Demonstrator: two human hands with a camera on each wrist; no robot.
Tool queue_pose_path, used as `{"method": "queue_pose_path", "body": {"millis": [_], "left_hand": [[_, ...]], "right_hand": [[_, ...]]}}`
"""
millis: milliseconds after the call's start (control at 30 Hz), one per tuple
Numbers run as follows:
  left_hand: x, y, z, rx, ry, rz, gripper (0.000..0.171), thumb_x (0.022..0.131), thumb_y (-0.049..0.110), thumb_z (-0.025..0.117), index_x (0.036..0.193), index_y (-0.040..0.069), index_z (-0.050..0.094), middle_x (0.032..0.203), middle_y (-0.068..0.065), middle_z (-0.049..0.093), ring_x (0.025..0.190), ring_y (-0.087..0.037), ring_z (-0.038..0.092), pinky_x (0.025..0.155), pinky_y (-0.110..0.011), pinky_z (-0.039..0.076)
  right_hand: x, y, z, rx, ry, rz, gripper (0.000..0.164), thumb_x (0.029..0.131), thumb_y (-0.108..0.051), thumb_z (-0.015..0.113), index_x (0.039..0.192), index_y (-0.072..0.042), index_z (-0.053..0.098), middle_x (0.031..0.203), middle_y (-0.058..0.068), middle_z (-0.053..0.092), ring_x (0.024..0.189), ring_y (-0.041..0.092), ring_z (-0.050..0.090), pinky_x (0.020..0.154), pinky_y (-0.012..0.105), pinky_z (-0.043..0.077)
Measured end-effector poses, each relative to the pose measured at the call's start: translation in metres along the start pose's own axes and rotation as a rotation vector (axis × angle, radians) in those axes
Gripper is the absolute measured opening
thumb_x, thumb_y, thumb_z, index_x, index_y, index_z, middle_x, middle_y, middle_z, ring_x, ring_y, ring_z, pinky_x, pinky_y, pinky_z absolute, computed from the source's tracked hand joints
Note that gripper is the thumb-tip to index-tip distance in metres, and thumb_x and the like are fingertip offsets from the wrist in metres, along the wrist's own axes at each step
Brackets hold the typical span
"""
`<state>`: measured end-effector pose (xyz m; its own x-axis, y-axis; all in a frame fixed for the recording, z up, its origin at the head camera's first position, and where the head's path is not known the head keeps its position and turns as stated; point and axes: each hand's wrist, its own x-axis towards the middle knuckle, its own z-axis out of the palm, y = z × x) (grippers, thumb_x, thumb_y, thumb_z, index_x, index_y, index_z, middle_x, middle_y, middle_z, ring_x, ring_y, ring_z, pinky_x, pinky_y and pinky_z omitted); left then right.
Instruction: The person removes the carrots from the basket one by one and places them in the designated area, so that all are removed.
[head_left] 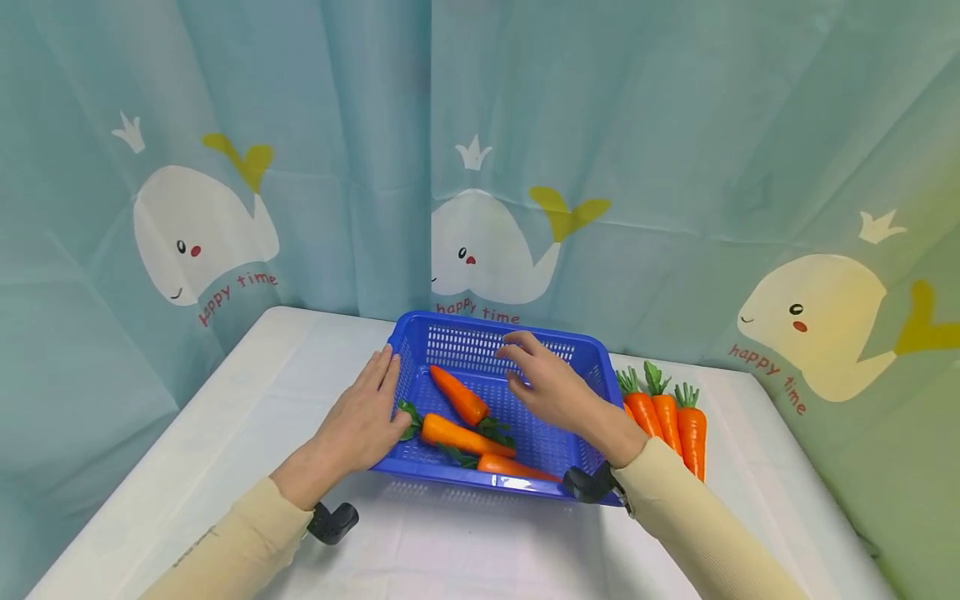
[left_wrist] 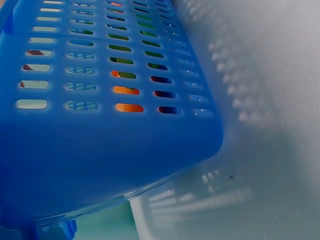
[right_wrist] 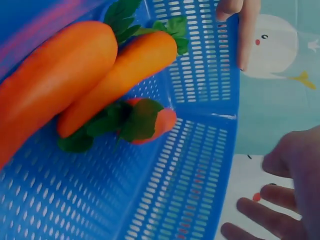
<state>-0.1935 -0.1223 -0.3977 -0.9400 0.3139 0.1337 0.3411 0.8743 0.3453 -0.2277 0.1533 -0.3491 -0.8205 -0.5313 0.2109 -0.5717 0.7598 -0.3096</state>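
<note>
Three carrots in a blue basket, a hand at nine o'clock and another above

The basket (head_left: 450, 478) is smooth, shiny plastic, a rounded oblong with a rolled rim; rows of pill-shaped slots pierce its walls. Orange and green show through the slots in the left wrist view.

Inside lie three tapering, glossy carrots with leafy green tops. The first carrot (head_left: 459, 396), reddish-orange, lies toward ten o'clock of the basket, its leaves pointing between four and five. The second carrot (head_left: 465, 435), lighter orange, lies toward eight, leaves to nine and tip to four. The third carrot (head_left: 516, 468) lies between five and six, along the near wall.

The left hand (head_left: 363, 417) rests on the basket's rim at nine o'clock, fingers straight and together, thumb apart and reaching inside, over the second carrot's leaves; whether it touches them I cannot tell. The right hand (head_left: 551, 387) hangs over the basket toward two o'clock, fingers loosely bent and spread, relaxed.

Just outside at three o'clock, a bunch (head_left: 666, 421) of leafy carrots lies side by side on the white table (head_left: 420, 550). Beyond, at twelve, hangs a softly creased teal curtain (head_left: 660, 100) printed with whales (head_left: 202, 217).
</note>
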Motion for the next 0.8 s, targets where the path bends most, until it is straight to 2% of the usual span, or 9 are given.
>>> {"method": "queue_pose_path", "body": {"millis": [233,467,800], "left_hand": [[0.000,0.000,0.001,0.005,0.005,0.008,0.075,0.094,0.023,0.051,0.152,-0.012,0.019,0.164,-0.027,0.011,0.152,-0.043,0.016,0.121,-0.054,0.022],[-0.001,0.000,0.001,-0.001,-0.008,-0.003,0.075,0.094,0.024,0.051,0.153,-0.011,0.019,0.164,-0.026,0.009,0.152,-0.043,0.014,0.122,-0.053,0.021],[-0.001,-0.001,0.002,-0.004,0.005,0.003,0.075,0.094,0.024,0.051,0.153,-0.011,0.020,0.164,-0.026,0.010,0.152,-0.043,0.015,0.121,-0.054,0.022]], "right_hand": [[0.016,0.005,0.010,-0.016,-0.114,0.023,0.029,0.097,-0.009,0.055,0.124,-0.009,0.064,0.137,0.011,0.053,0.112,0.027,0.063,0.097,0.039,0.055],[0.036,0.005,0.025,-0.032,-0.259,0.079,0.034,0.096,-0.009,0.057,0.129,-0.010,0.063,0.137,0.009,0.053,0.113,0.024,0.061,0.100,0.039,0.053],[0.055,-0.004,0.053,-0.015,-0.302,0.056,0.038,0.098,-0.013,0.058,0.136,-0.009,0.058,0.135,0.012,0.052,0.112,0.025,0.061,0.100,0.039,0.054]]}}
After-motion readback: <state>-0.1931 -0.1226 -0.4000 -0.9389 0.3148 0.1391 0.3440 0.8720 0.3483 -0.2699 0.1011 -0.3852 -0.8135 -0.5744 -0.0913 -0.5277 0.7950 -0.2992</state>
